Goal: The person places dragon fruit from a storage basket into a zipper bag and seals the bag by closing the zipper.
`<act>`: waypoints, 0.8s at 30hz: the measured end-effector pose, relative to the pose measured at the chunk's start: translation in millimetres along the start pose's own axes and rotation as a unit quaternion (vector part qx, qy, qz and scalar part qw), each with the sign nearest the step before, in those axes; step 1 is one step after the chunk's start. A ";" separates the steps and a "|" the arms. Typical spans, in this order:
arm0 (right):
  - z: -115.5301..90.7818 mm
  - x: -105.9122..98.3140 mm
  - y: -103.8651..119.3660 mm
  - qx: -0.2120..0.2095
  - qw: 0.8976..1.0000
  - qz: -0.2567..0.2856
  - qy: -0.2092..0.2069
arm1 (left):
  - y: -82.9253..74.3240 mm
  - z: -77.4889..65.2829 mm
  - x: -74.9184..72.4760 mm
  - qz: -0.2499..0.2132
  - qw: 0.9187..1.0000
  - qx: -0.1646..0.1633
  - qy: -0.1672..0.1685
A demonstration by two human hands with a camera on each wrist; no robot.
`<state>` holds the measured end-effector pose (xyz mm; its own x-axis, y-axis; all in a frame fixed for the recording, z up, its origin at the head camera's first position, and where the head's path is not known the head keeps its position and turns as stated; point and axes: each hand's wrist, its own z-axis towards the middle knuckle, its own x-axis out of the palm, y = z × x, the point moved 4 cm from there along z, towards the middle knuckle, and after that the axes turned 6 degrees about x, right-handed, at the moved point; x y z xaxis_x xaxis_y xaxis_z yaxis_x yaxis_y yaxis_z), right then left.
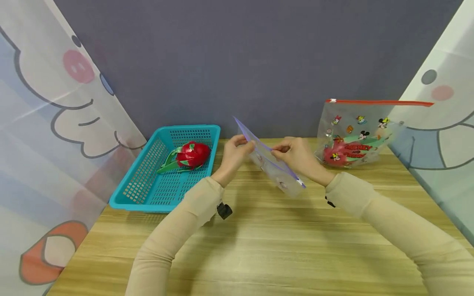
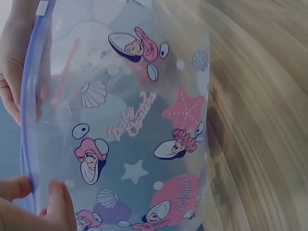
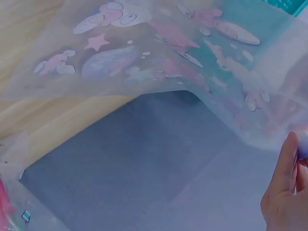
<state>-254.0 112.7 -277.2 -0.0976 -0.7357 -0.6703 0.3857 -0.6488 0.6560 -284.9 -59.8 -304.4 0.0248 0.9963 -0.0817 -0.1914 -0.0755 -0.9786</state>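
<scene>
A clear zip bag (image 1: 275, 170) with a purple zip strip is held above the table between both hands. Pink stars, shells and cartoon figures (image 2: 130, 115) are printed on it. My left hand (image 1: 235, 154) pinches the strip toward its far left end. Partway along the same strip, the thumb and fingers of my right hand (image 1: 296, 156) pinch the edge. The white slider (image 2: 42, 8) sits at the strip's near right end, past my right hand. The bag's film hangs down from the strip, and it looks flat.
On the left stands a teal plastic basket (image 1: 122, 197) with a red dragon fruit (image 1: 192, 155) with green leaves in it. A second clear bag (image 1: 355, 119), red-zipped and cartoon-printed, stands at right with a pinkish-red item inside. A dark grey panel (image 1: 252, 61) rises behind the wooden table (image 1: 281, 255).
</scene>
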 end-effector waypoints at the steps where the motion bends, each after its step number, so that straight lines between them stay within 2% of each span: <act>1: 1.7 -2.0 -0.1 -0.004 1.000 -0.002 -0.006 | 0.2 1.8 0.9 -0.013 1.000 -0.005 -0.002; 4: 6.2 -8.1 -0.4 -0.018 0.999 -0.031 -0.019 | 1.3 7.5 3.2 -0.055 0.998 -0.019 -0.012; 8: 17.2 -19.5 -2.4 -0.013 0.995 -0.099 -0.026 | 4.0 13.4 2.7 -0.057 0.998 -0.025 -0.018; 11: 27.3 -30.6 -5.4 0.004 0.990 -0.134 -0.032 | 7.2 15.1 1.5 -0.016 0.999 -0.025 -0.014; 15: 35.2 -45.0 -11.6 0.025 0.988 -0.147 -0.049 | 12.8 11.3 0.6 0.050 0.999 -0.021 -0.002; 20: 38.1 -60.1 -19.4 0.007 0.986 -0.123 -0.110 | 22.5 -0.4 -1.2 0.073 0.997 -0.022 0.000; 24: 37.1 -69.6 -26.2 -0.012 0.980 -0.113 -0.164 | 30.6 -11.3 -2.3 0.090 0.995 -0.031 0.008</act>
<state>-291.3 173.7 -234.8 -0.4708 -0.5986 -0.6481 0.3407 -0.8010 0.4924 -279.8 -64.8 -336.3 0.0107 0.9655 -0.2601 -0.1331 -0.2564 -0.9574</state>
